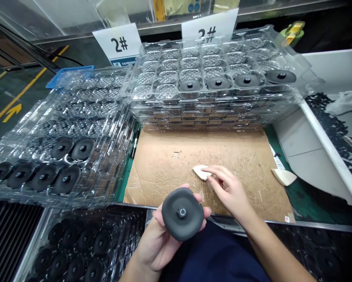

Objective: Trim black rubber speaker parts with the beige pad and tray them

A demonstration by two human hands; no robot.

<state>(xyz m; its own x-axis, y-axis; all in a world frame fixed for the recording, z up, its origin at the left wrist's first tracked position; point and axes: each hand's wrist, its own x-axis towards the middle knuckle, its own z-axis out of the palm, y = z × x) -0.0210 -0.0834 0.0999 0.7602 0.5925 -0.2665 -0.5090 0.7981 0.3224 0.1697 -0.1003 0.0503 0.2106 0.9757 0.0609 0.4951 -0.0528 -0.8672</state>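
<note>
Cradled in my left hand [161,239] is a black rounded-square disc [180,227] with a raised hub at its centre, its hub side facing up. The left fingers curl around its far and right edges. My right hand [229,190], to the right of the disc, pinches the right end of a cream-coloured pointed wedge [200,171] between thumb and forefinger. The wedge is low over the cardboard sheet [164,156]; I cannot tell whether it touches. A similar cream wedge [284,177] lies at the cardboard's right edge.
Stacked clear trays [199,105] stand at the back, with several black discs in the top front row. Another tray stack [105,152] on the left carries more discs. A white bin [334,156] of small black pieces is at right. A black pen [135,145] lies beside the cardboard.
</note>
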